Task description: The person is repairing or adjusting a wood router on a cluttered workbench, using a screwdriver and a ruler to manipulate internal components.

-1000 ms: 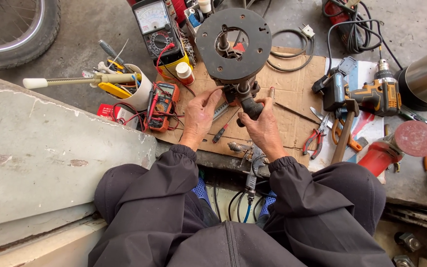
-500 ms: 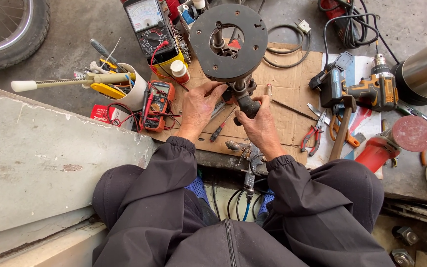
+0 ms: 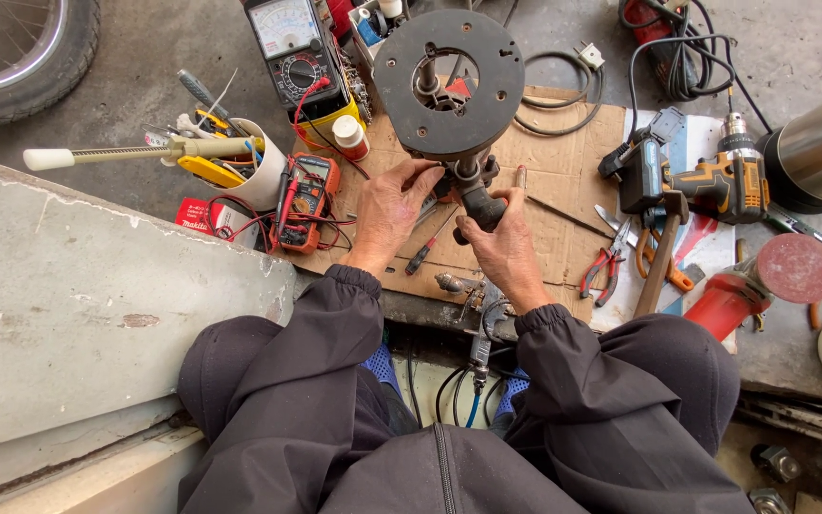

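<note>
A round dark metal plate (image 3: 449,81) with a central hole stands on a short post over a sheet of cardboard (image 3: 563,181). My left hand (image 3: 390,211) reaches under the plate's near edge, its fingers touching the fittings at the post. My right hand (image 3: 499,246) is closed around a dark handle or pipe piece (image 3: 480,203) that sticks out below the plate. A small screwdriver (image 3: 427,250) lies on the cardboard between my hands.
An orange multimeter (image 3: 304,200) and an analog meter (image 3: 295,48) lie to the left, beside a white cup of tools (image 3: 257,169). A cordless drill (image 3: 706,181), red pliers (image 3: 606,271), a hammer (image 3: 663,252) and an angle grinder (image 3: 763,281) lie to the right. A concrete ledge (image 3: 78,305) runs along the left.
The view has shifted slightly. My left hand has moved in closer under the plate. My right hand keeps its grip on the dark handle.
</note>
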